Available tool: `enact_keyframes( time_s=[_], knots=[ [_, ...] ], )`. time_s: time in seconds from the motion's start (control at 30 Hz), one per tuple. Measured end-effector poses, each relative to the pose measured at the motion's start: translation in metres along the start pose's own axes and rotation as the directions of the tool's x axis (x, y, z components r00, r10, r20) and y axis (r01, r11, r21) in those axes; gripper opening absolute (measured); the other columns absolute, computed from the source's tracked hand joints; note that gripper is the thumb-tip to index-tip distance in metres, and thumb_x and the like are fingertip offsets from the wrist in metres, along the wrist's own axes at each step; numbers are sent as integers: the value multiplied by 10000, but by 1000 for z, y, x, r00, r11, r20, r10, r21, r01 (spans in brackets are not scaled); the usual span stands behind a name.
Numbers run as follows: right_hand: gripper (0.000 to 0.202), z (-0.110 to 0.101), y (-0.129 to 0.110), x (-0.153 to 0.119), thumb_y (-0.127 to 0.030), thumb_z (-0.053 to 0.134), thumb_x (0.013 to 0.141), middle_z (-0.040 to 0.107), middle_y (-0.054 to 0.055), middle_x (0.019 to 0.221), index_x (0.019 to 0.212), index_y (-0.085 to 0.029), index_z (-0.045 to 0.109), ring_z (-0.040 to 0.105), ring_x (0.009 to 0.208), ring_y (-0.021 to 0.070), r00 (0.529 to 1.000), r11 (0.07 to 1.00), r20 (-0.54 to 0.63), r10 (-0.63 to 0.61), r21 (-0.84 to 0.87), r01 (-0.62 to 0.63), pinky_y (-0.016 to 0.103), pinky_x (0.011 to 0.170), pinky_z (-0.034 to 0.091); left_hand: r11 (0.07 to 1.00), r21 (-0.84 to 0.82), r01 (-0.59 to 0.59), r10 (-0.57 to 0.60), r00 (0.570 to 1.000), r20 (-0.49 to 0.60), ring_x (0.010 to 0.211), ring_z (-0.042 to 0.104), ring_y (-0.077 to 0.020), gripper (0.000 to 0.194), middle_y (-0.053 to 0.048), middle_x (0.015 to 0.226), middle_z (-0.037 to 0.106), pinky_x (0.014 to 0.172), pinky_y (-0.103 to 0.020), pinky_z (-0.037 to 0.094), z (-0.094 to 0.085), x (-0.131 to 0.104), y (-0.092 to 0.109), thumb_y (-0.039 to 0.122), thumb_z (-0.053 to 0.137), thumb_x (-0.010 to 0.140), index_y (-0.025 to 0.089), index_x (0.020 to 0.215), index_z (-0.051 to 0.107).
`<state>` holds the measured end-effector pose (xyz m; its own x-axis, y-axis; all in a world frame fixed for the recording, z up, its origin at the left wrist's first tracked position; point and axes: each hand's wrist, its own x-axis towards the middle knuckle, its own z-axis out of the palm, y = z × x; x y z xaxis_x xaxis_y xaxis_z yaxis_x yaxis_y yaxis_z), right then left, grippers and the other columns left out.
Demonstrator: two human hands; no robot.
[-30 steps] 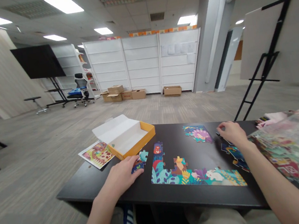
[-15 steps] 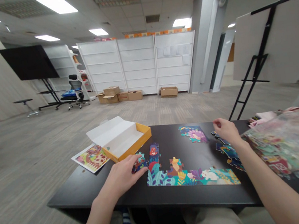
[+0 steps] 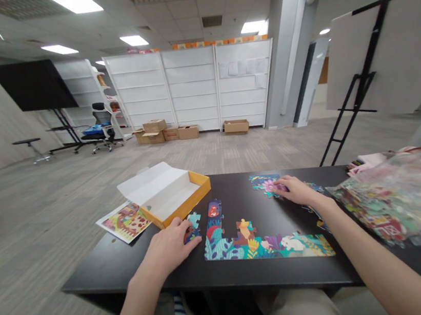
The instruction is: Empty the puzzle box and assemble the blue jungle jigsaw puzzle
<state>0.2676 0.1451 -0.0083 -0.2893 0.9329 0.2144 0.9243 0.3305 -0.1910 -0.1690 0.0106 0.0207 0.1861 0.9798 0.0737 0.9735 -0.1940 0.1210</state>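
My left hand (image 3: 171,244) rests at the table's left, fingers and thumb apart, partly covering loose jigsaw puzzle pieces (image 3: 194,220). Across the table, my right hand (image 3: 298,191) reaches over a joined puzzle section (image 3: 263,180) with a pink-purple figure; its stretched-out fingers touch or hover just over it. Between my hands lies a larger L-shaped puzzle section (image 3: 259,248), showing a white rabbit, plants and a red animal on its upright arm. More dark blue puzzle pieces (image 3: 315,186) lie partly hidden beneath my right forearm.
A yellow box (image 3: 186,205) with its white lid raised stands at the back left. Beside it is a printed farm picture (image 3: 124,223). A clear plastic bag (image 3: 405,194) full of colourful pieces fills the right of the black table (image 3: 132,271).
My right hand has moved left and inward, from above the dark pieces on the right to the pink-purple section. My left hand stays at the loose pieces. The view has shifted slightly.
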Motion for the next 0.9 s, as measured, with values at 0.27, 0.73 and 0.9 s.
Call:
enact_keyframes(
  time_s=[0.27,0.73,0.9],
  knots=[
    [429,1,-4,1,-485,607,886,667,126,1153,1210,-215,686,624,1015,268,992,997,103,-74,36,70,373,938,456,957,-154,-245,230,967,-112,1218,560,-312,527,-124,1315,590,1028,-448,459,2,1,41,586,646,843,238,1238,628],
    [349,-27,-20,-11,-387,710,785,677,116,1130,1088,-217,749,665,987,272,969,995,232,-87,60,75,330,909,483,926,-168,-339,337,941,-41,1367,439,-366,517,-83,1431,548,1131,-558,358,25,8,70,594,616,873,333,1319,609],
    [421,-34,-23,-16,-352,765,707,682,92,1107,1114,-245,757,658,976,264,956,993,282,-79,108,51,323,904,491,926,-179,-332,330,943,-41,1355,456,-358,514,-82,1436,542,1127,-542,370,27,15,62,592,611,875,330,1316,616]
  ],
)
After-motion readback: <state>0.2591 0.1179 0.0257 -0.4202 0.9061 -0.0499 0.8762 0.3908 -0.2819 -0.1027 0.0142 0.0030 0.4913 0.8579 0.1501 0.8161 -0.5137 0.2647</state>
